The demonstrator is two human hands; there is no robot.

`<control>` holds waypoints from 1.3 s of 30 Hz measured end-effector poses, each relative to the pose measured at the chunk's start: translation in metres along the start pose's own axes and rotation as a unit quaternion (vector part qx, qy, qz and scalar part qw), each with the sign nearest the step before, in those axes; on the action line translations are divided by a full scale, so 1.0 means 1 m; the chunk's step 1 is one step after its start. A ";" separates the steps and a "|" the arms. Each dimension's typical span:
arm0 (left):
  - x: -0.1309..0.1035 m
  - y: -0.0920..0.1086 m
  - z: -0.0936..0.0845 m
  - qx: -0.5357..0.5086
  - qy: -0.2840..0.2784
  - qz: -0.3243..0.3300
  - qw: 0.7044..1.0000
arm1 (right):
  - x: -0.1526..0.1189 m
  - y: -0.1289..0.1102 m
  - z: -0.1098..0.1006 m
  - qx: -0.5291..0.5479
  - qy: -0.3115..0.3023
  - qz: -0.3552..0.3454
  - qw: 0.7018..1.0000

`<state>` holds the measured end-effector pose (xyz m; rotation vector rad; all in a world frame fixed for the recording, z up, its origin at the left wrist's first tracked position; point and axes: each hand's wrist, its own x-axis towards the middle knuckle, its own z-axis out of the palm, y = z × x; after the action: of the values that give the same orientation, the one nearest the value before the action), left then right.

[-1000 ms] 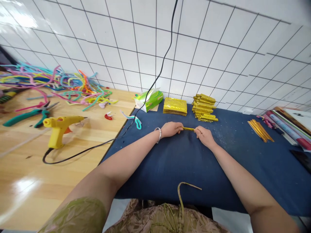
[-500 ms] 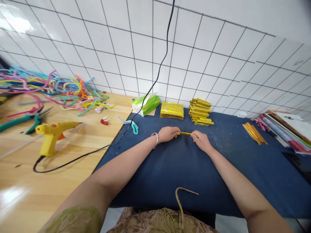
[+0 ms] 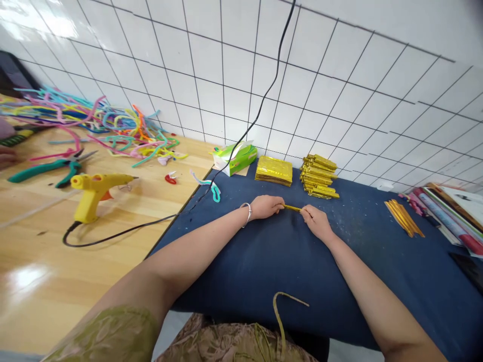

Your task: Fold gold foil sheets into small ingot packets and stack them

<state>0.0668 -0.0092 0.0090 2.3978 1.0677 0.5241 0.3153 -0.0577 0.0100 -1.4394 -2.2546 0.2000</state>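
Note:
A thin gold foil strip (image 3: 292, 207) is stretched between my two hands, low over the dark blue cloth (image 3: 279, 266). My left hand (image 3: 266, 206), with a silver bangle at the wrist, is closed on its left end. The right end is pinched by my right hand (image 3: 316, 221). Behind my hands lie a stack of flat gold foil sheets (image 3: 273, 170) and, right of it, a pile of folded gold foil pieces (image 3: 319, 176). Several narrow gold strips (image 3: 404, 217) rest farther right.
A yellow glue gun (image 3: 90, 193), green-handled pliers (image 3: 49, 170) and tangled pipe cleaners (image 3: 124, 125) lie on the wooden table at left. A green tissue box (image 3: 237, 158) is by the wall; books (image 3: 449, 216) sit at right. Another person's fingers show at the left edge.
The view has shifted slightly, so surroundings sit farther right. Another person's hand has come into view at the left edge. Both my hands still hold the strip.

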 end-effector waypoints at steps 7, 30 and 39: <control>0.001 -0.001 0.002 0.002 0.004 -0.005 1.000 | 0.000 0.004 0.003 -0.012 -0.001 -0.011 1.000; 0.001 0.003 0.001 -0.020 0.017 -0.004 1.000 | -0.009 -0.004 -0.005 0.021 0.006 -0.003 1.000; 0.003 -0.003 0.009 -0.088 0.024 -0.017 0.996 | -0.011 -0.002 -0.007 0.029 0.020 0.002 0.999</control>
<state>0.0711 -0.0076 0.0002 2.2219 1.0343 0.6383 0.3206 -0.0696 0.0141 -1.4071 -2.1967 0.2338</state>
